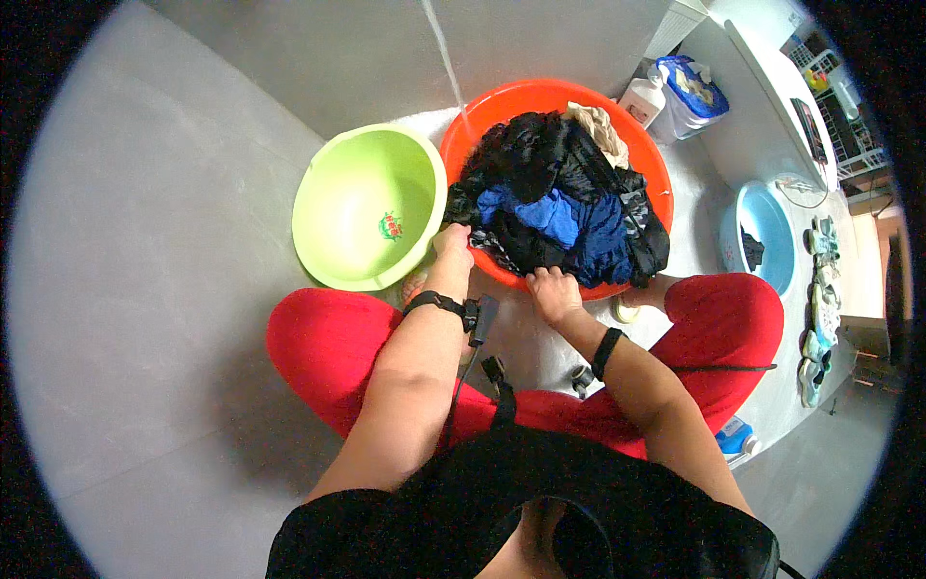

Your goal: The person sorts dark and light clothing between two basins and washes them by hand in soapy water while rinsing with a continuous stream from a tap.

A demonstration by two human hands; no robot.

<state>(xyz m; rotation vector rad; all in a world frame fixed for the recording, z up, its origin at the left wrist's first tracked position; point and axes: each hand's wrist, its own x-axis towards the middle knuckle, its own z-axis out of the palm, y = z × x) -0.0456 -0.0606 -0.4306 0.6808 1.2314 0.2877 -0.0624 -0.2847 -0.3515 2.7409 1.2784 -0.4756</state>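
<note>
A round orange-red basin (658, 166) in front of me is heaped with wet-looking laundry, mostly black garments (535, 154). A blue cloth (548, 214) lies on the middle of the heap, and a beige cloth (600, 133) at its far side. At the basin's near left edge, my left hand (454, 243) is closed on dark clothing; its fingertips are partly hidden. My right hand (556, 293) reaches over the near rim, its bent fingers gripping the black cloth there. Left of it stands a light green basin (352, 193), with a printed mark on its inside.
A thin stream of water (442, 43) comes down by the orange-red basin's far left. Beyond its right side stand a white bottle (640, 100) and a blue-lidded tub (690, 92). Farther right are a light blue basin (779, 241), several shoes (825, 309) and a blue bottle (737, 436).
</note>
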